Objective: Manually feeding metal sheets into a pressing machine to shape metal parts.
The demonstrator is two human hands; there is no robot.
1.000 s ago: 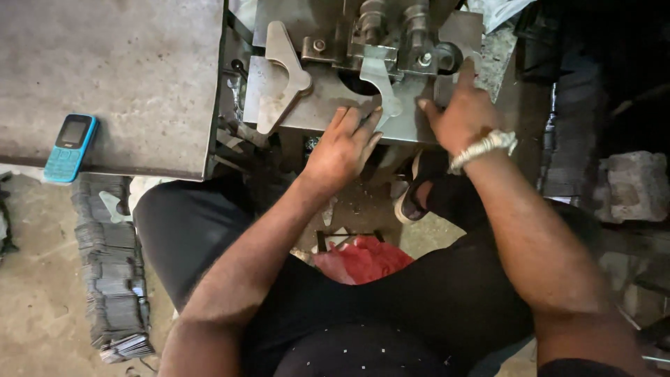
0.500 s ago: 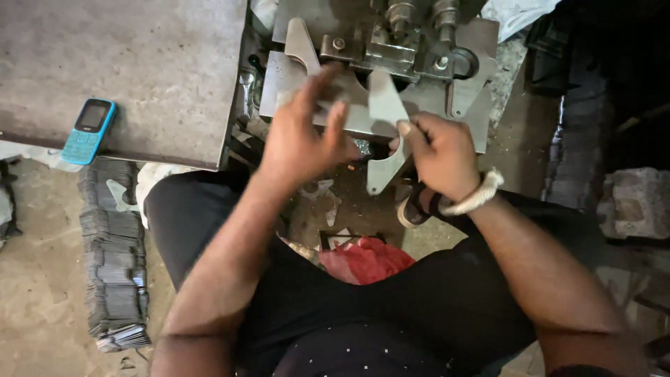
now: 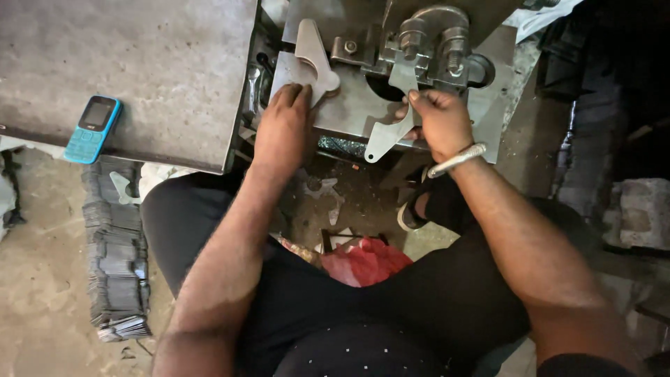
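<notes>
We hold a flat grey metal piece (image 3: 388, 132) in our right hand (image 3: 441, 123), fingers pinched tight on it, in the upper middle of the frame. Its long side runs slanted, with the wide rounded end pointing down and left and the thin end up under the machine clamp (image 3: 431, 36). Our left hand (image 3: 282, 127) lies flat, fingers together, on another metal piece (image 3: 312, 52) on the machine plate (image 3: 349, 105). We think fingers could get pinched, since they sit so near the clamp. The piece might also slip, because only one hand grips it.
</notes>
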